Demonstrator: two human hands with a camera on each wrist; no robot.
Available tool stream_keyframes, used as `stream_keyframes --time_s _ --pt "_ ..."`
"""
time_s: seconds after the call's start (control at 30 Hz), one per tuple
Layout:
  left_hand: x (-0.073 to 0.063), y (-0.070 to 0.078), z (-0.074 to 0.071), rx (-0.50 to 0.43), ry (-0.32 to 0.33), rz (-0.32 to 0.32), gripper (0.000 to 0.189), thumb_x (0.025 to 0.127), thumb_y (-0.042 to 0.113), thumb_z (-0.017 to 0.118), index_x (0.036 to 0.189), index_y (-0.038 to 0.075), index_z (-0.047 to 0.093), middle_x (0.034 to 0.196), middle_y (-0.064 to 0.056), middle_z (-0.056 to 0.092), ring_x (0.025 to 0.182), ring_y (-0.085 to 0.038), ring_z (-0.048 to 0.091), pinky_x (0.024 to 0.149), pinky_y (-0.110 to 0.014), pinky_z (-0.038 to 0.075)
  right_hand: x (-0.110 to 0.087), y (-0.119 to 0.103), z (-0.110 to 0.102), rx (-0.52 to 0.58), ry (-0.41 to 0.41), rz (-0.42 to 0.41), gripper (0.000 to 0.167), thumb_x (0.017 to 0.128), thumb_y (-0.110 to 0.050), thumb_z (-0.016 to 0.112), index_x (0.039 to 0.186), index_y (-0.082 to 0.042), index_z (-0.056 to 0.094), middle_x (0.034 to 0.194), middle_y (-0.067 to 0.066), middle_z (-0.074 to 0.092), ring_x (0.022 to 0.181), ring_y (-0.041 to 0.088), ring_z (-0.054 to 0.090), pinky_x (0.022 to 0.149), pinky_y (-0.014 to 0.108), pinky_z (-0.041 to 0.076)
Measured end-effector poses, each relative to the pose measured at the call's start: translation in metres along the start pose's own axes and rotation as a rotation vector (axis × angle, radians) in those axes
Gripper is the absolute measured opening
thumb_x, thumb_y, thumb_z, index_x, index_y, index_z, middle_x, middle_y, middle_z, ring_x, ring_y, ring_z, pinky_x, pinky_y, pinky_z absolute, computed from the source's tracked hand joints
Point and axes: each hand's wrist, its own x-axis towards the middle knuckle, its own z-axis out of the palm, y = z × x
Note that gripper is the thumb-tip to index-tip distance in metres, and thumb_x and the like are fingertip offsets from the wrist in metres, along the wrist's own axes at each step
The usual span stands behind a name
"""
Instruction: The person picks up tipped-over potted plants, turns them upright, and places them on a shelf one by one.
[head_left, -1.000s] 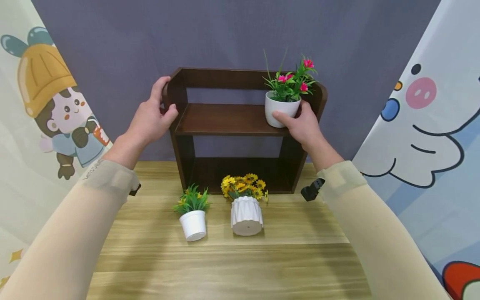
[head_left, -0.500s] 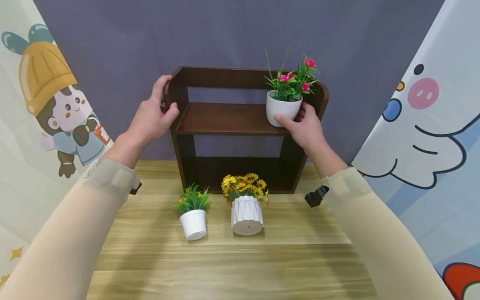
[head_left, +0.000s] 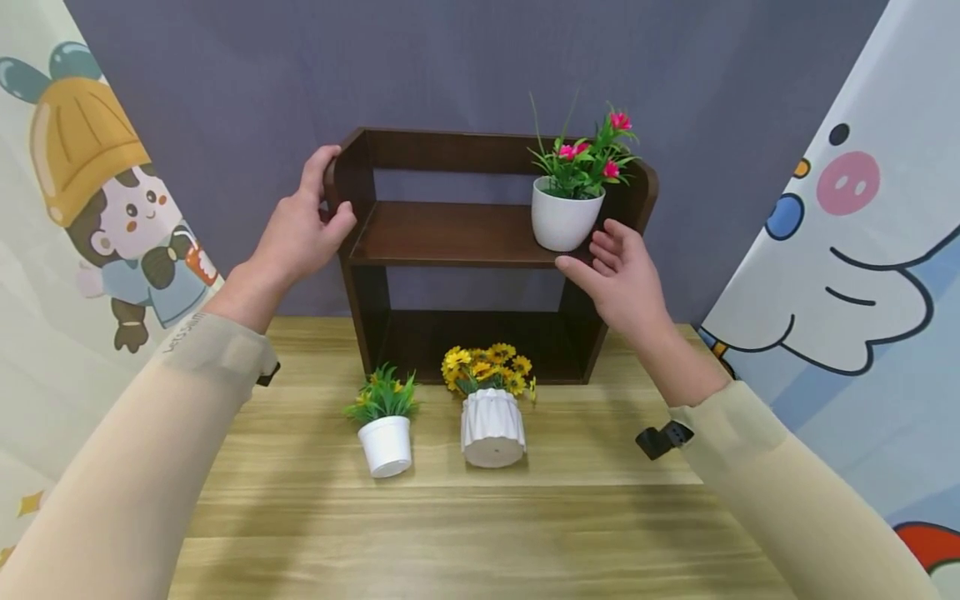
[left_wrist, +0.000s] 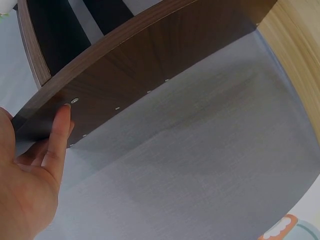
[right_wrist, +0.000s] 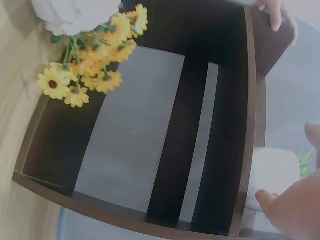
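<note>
A two-tier dark brown wooden shelf (head_left: 450, 233) stands at the back of the table. My left hand (head_left: 296, 229) grips its left side panel, with the thumb towards the inner side and the fingers (left_wrist: 61, 127) against the outer face. At the right end of the upper tier sits a white pot (head_left: 566, 218) with pink flowers and green leaves, upright. Close to the pot's lower right is my right hand (head_left: 628, 279), holding nothing, its fingers loosely bent and thumb apart. The right wrist view shows that hand (right_wrist: 297, 202) partly in front of the white pot (right_wrist: 272, 170).
On the wooden table (head_left: 480, 533) before the shelf, a small white pot (head_left: 387, 447) with green leaves lies tipped. Beside it a fluted white pot (head_left: 492, 427) with yellow flowers lies with its base towards me. A dark grey cloth (head_left: 480, 67) hangs behind; printed cartoon curtains flank both sides.
My right hand has let go of the pink-flower pot and drawn back down and right. The pot stays on the upper tier. My left hand keeps its hold on the shelf.
</note>
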Motion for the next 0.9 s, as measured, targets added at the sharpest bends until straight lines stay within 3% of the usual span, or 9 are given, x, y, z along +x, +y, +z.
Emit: stream_keyframes --time_s 0.2,0.57,0.7,0.9 --pt "-0.001 0.0 0.0 0.002 0.005 0.004 0.071 0.11 0.036 0.047 0.173 0.042 0.014 0.127 -0.021 0.069 0.08 -0.036 0.06 0.068 -0.043 0.046 -0.028 0.005 0.0 0.01 -0.084 -0.023 0.097 0.099 -0.04 0.083 0.173 -0.012 0.026 0.171 0.011 0.044 0.157 0.026 0.048 0.128 0.047 0.04" --pt "0.0 0.001 0.0 -0.002 0.003 0.001 0.071 0.11 0.036 0.046 0.173 0.043 0.013 0.124 -0.021 0.068 0.081 -0.036 0.059 0.069 -0.043 0.046 -0.068 0.034 0.007 0.031 -0.282 -0.091 0.079 0.102 -0.019 0.08 0.166 -0.007 0.036 0.16 0.012 0.052 0.148 0.032 0.057 0.113 0.024 0.052" --pt "0.002 0.0 0.0 0.0 0.005 0.016 0.071 0.109 0.036 0.045 0.173 0.042 0.013 0.127 -0.019 0.069 0.081 -0.036 0.06 0.068 -0.043 0.044 -0.078 0.052 0.014 0.039 -0.331 -0.103 0.074 0.101 -0.011 0.079 0.163 -0.005 0.04 0.158 0.017 0.054 0.145 0.038 0.059 0.113 0.025 0.053" --pt "0.002 -0.002 0.001 0.0 0.007 0.025 0.072 0.109 0.035 0.045 0.174 0.039 0.014 0.132 -0.017 0.07 0.084 -0.035 0.064 0.069 -0.042 0.044 -0.087 0.081 0.027 0.055 -0.389 -0.107 0.068 0.099 -0.007 0.081 0.158 -0.004 0.048 0.153 0.021 0.057 0.141 0.045 0.06 0.115 0.039 0.054"
